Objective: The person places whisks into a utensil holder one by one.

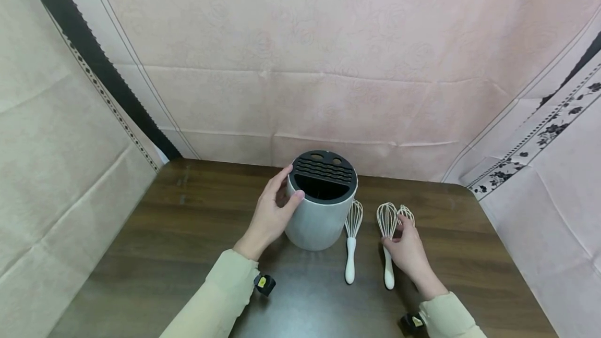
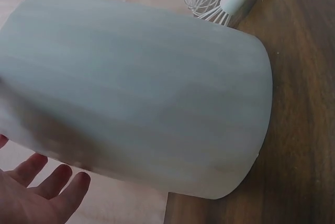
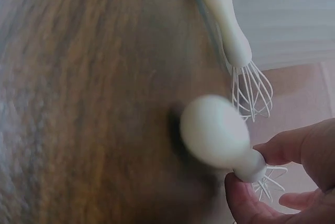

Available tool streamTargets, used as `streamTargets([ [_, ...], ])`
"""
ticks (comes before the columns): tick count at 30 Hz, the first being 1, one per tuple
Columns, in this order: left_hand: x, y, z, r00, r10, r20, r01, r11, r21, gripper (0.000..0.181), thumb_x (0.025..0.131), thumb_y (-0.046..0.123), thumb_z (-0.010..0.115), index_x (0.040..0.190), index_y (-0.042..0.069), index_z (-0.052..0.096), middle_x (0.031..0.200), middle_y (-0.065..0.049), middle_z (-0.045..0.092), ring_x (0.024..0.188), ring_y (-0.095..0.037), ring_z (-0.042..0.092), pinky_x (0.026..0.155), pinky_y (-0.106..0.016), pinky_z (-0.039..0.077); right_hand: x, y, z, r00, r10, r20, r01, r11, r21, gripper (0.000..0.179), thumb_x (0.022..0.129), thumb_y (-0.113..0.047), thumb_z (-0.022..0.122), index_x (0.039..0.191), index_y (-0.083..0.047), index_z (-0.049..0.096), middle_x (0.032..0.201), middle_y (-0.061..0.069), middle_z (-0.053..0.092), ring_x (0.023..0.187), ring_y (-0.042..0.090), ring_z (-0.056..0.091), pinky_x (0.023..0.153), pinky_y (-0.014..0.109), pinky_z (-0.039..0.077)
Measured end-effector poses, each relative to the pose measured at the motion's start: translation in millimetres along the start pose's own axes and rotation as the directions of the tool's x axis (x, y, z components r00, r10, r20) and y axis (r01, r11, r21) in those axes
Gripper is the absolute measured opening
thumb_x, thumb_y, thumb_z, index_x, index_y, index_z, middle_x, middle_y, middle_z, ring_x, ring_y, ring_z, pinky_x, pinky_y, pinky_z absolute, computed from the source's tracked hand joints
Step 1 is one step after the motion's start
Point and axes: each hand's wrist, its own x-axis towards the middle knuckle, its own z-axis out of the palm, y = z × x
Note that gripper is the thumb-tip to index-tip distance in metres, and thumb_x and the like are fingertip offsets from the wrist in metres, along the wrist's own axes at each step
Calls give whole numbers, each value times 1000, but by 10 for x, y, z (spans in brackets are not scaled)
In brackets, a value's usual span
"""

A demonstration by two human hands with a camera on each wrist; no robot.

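A light grey utensil holder with a dark slotted lid stands on the table. My left hand holds its left side, thumb at the front rim, fingers reaching round behind; fingertips lie along its wall. With thumb and fingers, my right hand pinches a white whisk where handle meets wires, the handle end pointing toward me. Another whisk lies between it and the holder. Just beyond my right fingers shows the wire head of a third whisk, its handle hidden by the hand.
The brown wooden table has rounded far corners. Pale patterned cloth hangs along the back and both sides, right by the table's far edge.
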Motion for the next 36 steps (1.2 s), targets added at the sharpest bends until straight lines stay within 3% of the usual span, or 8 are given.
streamTargets([
  [5,-4,-16,-12,1000,-8,6,8,999,36,62,92,54,56,148,40,32,150,12,32,131,-16,40,103,-45,40,-22,-79,-78,1000,18,14,-19,998,56,74,86,-8,66,146,4,25,125,32,50,96,35,65,76,39,54],
  [11,-18,-25,-9,1000,-10,7,9,997,79,63,92,56,54,149,41,30,151,13,31,132,-17,39,102,-44,41,-46,-184,-203,1000,19,21,-23,983,182,74,89,-9,64,148,2,23,121,29,55,99,31,64,73,27,53],
  [19,3,-13,10,1000,-2,16,1,997,75,63,95,55,50,151,42,25,154,13,27,135,-16,36,103,-45,39,-64,-370,-387,1000,-7,-11,9,987,162,67,89,-16,67,144,4,34,110,22,61,91,23,63,67,21,50],
  [23,16,-10,34,1000,1,13,-1,1000,25,64,95,53,51,151,44,21,155,16,23,138,-15,32,106,-47,35,-46,-445,-476,999,-4,-41,11,984,180,58,90,-17,67,137,7,43,103,17,59,83,14,61,62,21,50],
  [27,14,-10,61,1000,-10,5,10,1000,-16,63,96,51,52,151,42,23,155,16,22,139,-16,31,107,-44,33,-26,-519,-583,999,14,-45,-2,969,245,52,92,-21,65,133,6,48,103,14,55,81,9,57,60,21,51],
  [32,6,-7,66,1000,-19,-5,19,1000,5,62,96,52,51,151,39,26,154,14,24,138,-16,32,106,-38,35,15,-638,-749,996,-13,-89,40,950,309,51,92,-22,65,131,7,50,105,16,59,82,5,59,67,17,52],
  [34,6,-7,63,1000,-17,-7,17,1000,17,62,96,51,51,151,38,26,154,13,24,138,-16,32,106,-38,35,40,-691,-804,993,-32,-111,70,931,358,49,92,-20,67,129,7,51,103,13,61,82,3,61,69,18,53],
  [36,4,-3,60,1000,-16,-5,16,1000,27,62,96,51,50,151,38,26,155,12,24,137,-17,32,106,-39,35,63,-745,-852,991,-49,-128,101,892,440,47,91,-17,68,127,7,51,100,9,62,81,4,63,69,20,54],
])
